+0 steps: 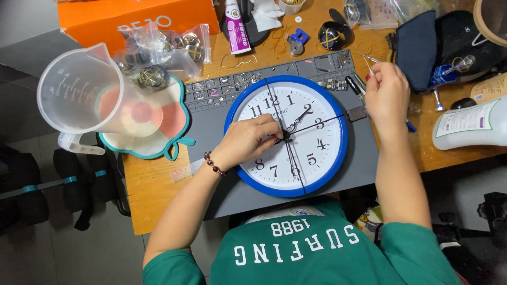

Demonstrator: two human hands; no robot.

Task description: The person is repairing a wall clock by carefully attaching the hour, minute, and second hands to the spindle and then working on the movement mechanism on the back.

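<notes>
A round wall clock (317, 158) with a blue rim and white dial lies face up on a grey work mat (211, 116). My left hand (251, 140) rests on the dial, fingertips pinched at the centre where the black hands (298, 120) meet. My right hand (386, 94) hovers past the clock's right edge, pinching thin metal tweezers (368, 64) that point up and left. A bead bracelet (214, 164) sits on my left wrist.
A clear measuring jug (79, 95) stands on a teal-edged coaster at the left. Bags of small parts (158, 53), an orange box (132, 18), a glue tube (235, 26), a dark pouch (417, 47) and a white bottle (470, 124) surround the mat. Small tools lie in the mat's top trays.
</notes>
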